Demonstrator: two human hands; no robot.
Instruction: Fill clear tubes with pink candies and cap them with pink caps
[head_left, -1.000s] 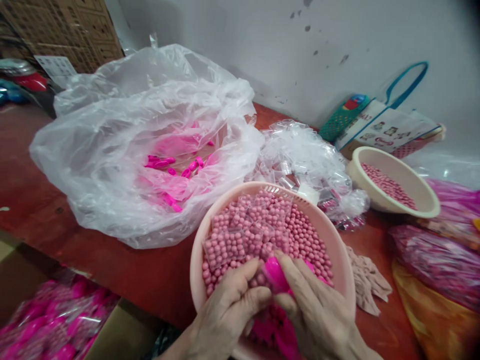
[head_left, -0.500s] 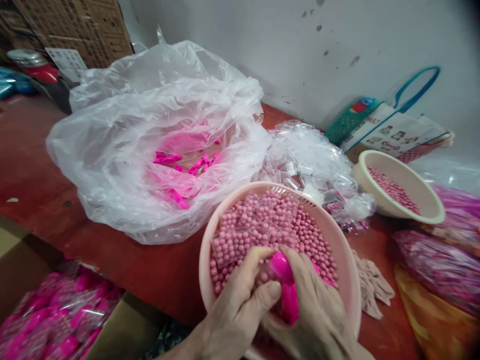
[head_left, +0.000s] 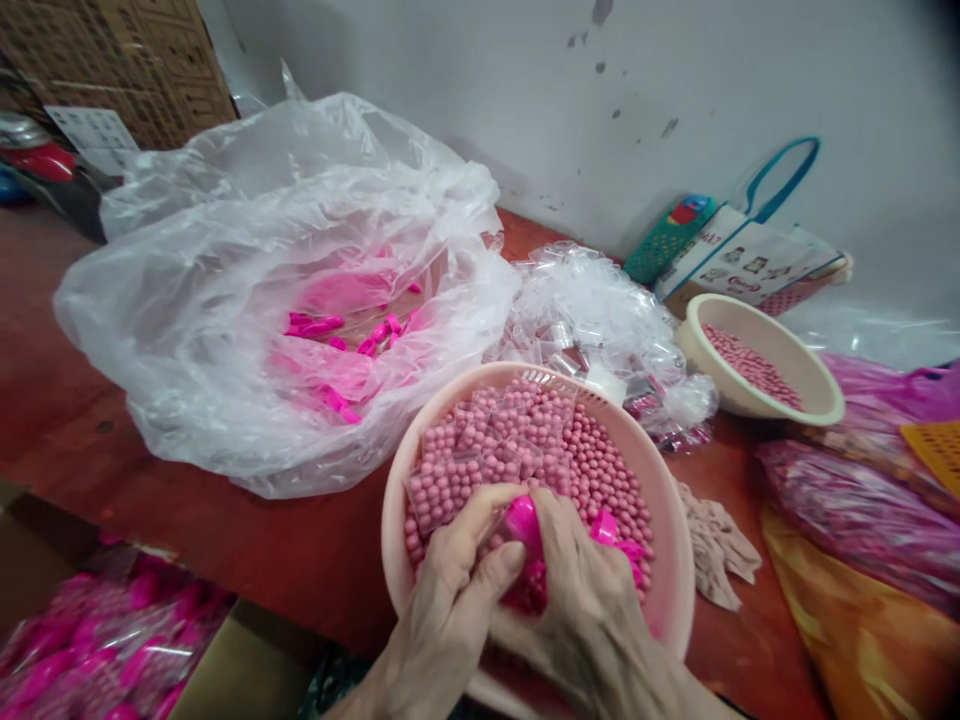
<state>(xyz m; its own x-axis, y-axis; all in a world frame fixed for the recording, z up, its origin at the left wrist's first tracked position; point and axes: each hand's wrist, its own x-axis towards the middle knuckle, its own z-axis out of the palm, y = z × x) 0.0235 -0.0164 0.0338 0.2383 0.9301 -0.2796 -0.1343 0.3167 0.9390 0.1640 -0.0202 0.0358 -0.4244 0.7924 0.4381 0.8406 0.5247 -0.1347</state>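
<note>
Both my hands meet over a pale pink plastic basin (head_left: 670, 625) of pink beads (head_left: 611, 460). My left hand (head_left: 454, 585) pinches what looks like a small clear bag (head_left: 495, 527), partly hidden by the fingers. Closed on a bright pink plastic piece (head_left: 523, 520), my right hand (head_left: 585, 590) presses it in against the left fingers. More bright pink pieces (head_left: 607, 530) lie on the beads to the right of my right hand. Flat clear packets of beads (head_left: 446, 485) rest on the loose beads behind my hands.
A big clear bag (head_left: 202, 400) holding pink pieces stands left on the red table (head_left: 300, 550). Small empty clear bags (head_left: 585, 310) are heaped behind the basin. A cream bowl of beads (head_left: 817, 400) is at right, beige cloth (head_left: 716, 545) nearer. A carton (head_left: 247, 665) of packets sits lower left.
The whole view has shifted, with the basin and hands now further left in it. My right hand has drawn in tighter around the pink piece, and loose pink pieces now show beside it.
</note>
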